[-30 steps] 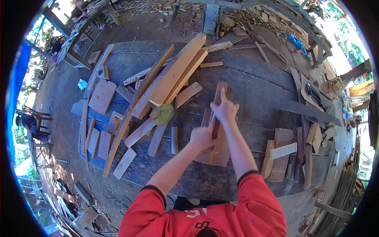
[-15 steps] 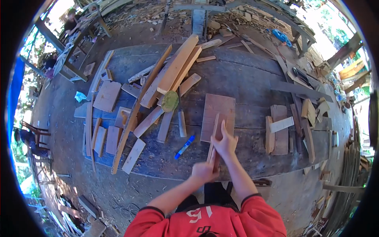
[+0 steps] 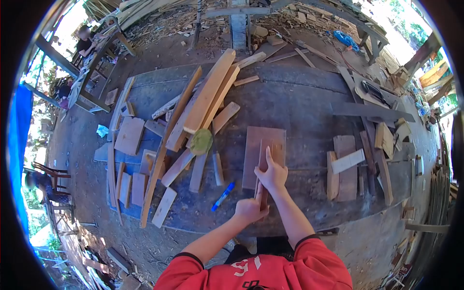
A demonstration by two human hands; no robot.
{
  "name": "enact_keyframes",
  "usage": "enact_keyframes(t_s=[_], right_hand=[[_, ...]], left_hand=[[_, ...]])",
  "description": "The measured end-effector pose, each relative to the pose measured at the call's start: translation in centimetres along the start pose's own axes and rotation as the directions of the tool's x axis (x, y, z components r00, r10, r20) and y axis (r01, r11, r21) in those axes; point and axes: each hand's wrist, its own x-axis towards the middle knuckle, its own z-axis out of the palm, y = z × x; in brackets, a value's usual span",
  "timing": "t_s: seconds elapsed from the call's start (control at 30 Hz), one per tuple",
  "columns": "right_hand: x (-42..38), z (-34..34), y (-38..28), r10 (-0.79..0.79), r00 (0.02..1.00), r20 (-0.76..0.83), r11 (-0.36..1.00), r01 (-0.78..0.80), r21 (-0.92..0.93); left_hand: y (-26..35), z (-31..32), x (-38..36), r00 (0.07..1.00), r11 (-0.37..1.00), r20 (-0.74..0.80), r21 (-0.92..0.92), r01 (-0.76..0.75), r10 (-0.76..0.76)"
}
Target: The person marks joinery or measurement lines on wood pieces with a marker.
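Observation:
A flat reddish-brown board (image 3: 250, 159) lies on the worktable in front of me. On top of it, pointing away from me, is a narrow wooden strip (image 3: 263, 149). My right hand (image 3: 273, 175) wraps around the strip near its middle, one finger stretched out along it. Closer to my body, my left hand (image 3: 250, 210) is closed on the strip's near end. The undersides of both hands and part of the strip are hidden. A blue marker (image 3: 223, 196) rests on the table to the left of the hands.
Long timber pieces (image 3: 212, 92) are stacked at the left, with a round green-topped object (image 3: 201, 141) at their near end. Several small wood blocks (image 3: 164, 208) lie around them. At right are more offcuts (image 3: 345, 183) and a handsaw (image 3: 372, 112). A person (image 3: 85, 44) sits far left.
The view has shifted slightly, so the table sits lower in it. The strip now points more squarely away from me; both hands keep hold of it.

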Motion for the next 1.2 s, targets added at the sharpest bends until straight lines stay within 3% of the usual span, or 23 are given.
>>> enact_keyframes(t_s=[0.1, 0.23, 0.37, 0.5, 0.6, 0.67, 0.83, 0.97, 1.1, 1.2], right_hand=[[9.6, -0.4, 0.6, 0.03, 0.992, 0.124, 0.999, -0.034, 0.03], [22.1, 2.7, 2.7, -0.023, 0.998, 0.052, 0.999, 0.025, -0.033], [25.9, -1.1, 0.9, 0.085, 0.994, 0.071, 0.995, -0.081, -0.053], [21.3, -3.3, 1.0, 0.002, 0.999, -0.039, 0.998, 0.001, 0.061], [13.0, -2.8, 1.7, -0.044, 0.993, -0.112, 0.985, 0.062, 0.16], [6.0, -4.1, 1.0, 0.039, 0.998, 0.053, 0.988, -0.046, 0.147], [-7.3, -3.7, 0.8, 0.127, 0.98, 0.154, 0.981, -0.147, 0.126], [-10.3, -3.3, 0.8, 0.11, 0.989, 0.096, 0.978, -0.125, 0.166], [-8.4, -2.8, 1.4, 0.076, 0.992, 0.099, 0.984, -0.091, 0.155], [-4.6, -2.4, 1.9, 0.09, 0.971, 0.223, 0.974, -0.133, 0.184]], left_hand=[[-1.0, -1.5, 9.0, 0.999, 0.998, -0.026, -0.045, 0.039, -0.04], [-3.7, -3.7, 20.9, 0.998, 0.997, 0.02, 0.04, 0.065, -0.066], [-3.6, -7.5, 25.2, 0.992, 0.994, 0.083, 0.061, 0.089, -0.094], [-1.8, -7.8, 19.8, 0.998, 0.999, -0.059, 0.049, 0.023, -0.02], [0.3, -6.1, 11.9, 0.998, 1.0, -0.053, 0.005, 0.023, -0.023], [1.7, -4.8, 5.1, 1.0, 0.999, -0.031, -0.042, -0.002, 0.0], [3.9, -2.4, -6.2, 0.996, 0.998, 0.088, -0.052, -0.019, 0.023], [4.4, -2.9, -9.1, 0.99, 0.996, 0.132, -0.08, -0.046, 0.057], [4.3, -2.1, -7.7, 0.995, 0.997, 0.082, -0.065, -0.045, 0.05], [3.3, -1.1, -4.0, 0.995, 0.999, 0.093, -0.048, -0.022, 0.027]])
